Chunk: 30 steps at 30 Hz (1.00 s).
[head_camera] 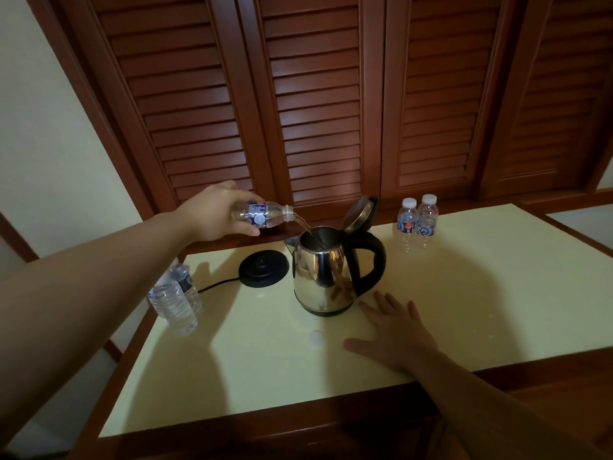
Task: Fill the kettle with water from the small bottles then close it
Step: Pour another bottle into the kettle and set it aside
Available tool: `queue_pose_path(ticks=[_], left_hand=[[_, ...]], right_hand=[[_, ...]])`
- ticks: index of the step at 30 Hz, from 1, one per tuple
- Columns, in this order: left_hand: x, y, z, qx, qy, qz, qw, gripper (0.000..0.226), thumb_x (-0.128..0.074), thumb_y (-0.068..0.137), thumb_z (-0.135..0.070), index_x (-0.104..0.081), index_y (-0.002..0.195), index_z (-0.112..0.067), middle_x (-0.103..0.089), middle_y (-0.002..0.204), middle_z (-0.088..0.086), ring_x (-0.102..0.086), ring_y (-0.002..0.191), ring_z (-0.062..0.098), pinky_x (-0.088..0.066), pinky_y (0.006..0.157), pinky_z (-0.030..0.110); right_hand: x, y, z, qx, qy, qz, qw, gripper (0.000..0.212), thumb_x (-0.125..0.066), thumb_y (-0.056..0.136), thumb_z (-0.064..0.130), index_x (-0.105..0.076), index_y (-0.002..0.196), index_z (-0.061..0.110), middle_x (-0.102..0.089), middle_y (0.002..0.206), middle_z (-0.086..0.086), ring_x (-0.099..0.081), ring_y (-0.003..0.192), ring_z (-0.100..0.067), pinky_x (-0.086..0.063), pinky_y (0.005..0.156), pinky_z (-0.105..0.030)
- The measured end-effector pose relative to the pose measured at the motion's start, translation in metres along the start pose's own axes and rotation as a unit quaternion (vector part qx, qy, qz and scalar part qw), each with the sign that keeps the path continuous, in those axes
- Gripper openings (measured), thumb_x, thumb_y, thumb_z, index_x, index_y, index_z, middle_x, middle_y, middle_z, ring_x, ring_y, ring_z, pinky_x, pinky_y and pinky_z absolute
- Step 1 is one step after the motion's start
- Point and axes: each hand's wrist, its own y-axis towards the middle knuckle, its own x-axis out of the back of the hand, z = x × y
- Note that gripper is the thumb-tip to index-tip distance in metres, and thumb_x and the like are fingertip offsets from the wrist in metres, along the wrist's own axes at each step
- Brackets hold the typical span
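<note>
The far side of the room is taken up by a row of dark reddish-brown louvred wooden doors (318, 104), whose horizontal slats are picked out by a soft sheen of light near the middle panels. A plain pale cream wall (49, 134) is seen at the left, edged by a wooden trim of the same brown. The foreground is filled by a table (481, 310) with a pale yellow-cream top framed in a brown wooden border, across which soft shadows are cast.

Tilted bottle (265, 215) over kettle (323, 273) (lid up)
</note>
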Motion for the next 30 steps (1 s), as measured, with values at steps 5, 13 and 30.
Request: queue_pose_path(ticks=[5, 13, 30], left_hand=[[0.009, 0.002, -0.004, 0.004, 0.016, 0.014, 1.0, 0.072, -0.083, 0.077, -0.056, -0.058, 0.142, -0.038, -0.05, 0.106, -0.001, -0.054, 0.101, 0.022, -0.048, 0.089, 0.04], [0.024, 0.004, -0.009, -0.003, 0.048, 0.027, 0.998, 0.072, -0.082, 0.077, -0.057, -0.057, 0.142, -0.037, -0.052, 0.113, 0.0, -0.054, 0.106, 0.022, -0.05, 0.092, 0.043], [0.043, 0.023, -0.021, -0.024, 0.11, 0.051, 0.992, 0.074, -0.083, 0.076, -0.058, -0.056, 0.142, -0.038, -0.047, 0.109, -0.002, -0.051, 0.103, 0.02, -0.05, 0.09, 0.043]], right_hand=[[0.0, 0.0, 0.0, 0.004, -0.003, 0.0, 1.0, 0.109, -0.028, 0.074, 0.099, -0.005, 0.163, 0.041, 0.008, 0.173, 0.0, 0.011, 0.159, -0.022, 0.009, 0.126, -0.055], [0.0, -0.001, -0.001, 0.003, 0.004, -0.004, 1.0, 0.11, -0.028, 0.073, 0.1, -0.006, 0.163, 0.042, 0.008, 0.173, 0.001, 0.01, 0.159, -0.02, 0.009, 0.126, -0.054], [-0.003, 0.001, -0.002, -0.002, 0.005, -0.006, 1.0, 0.111, -0.029, 0.071, 0.101, -0.007, 0.163, 0.042, 0.007, 0.173, 0.003, 0.01, 0.159, -0.019, 0.009, 0.126, -0.054]])
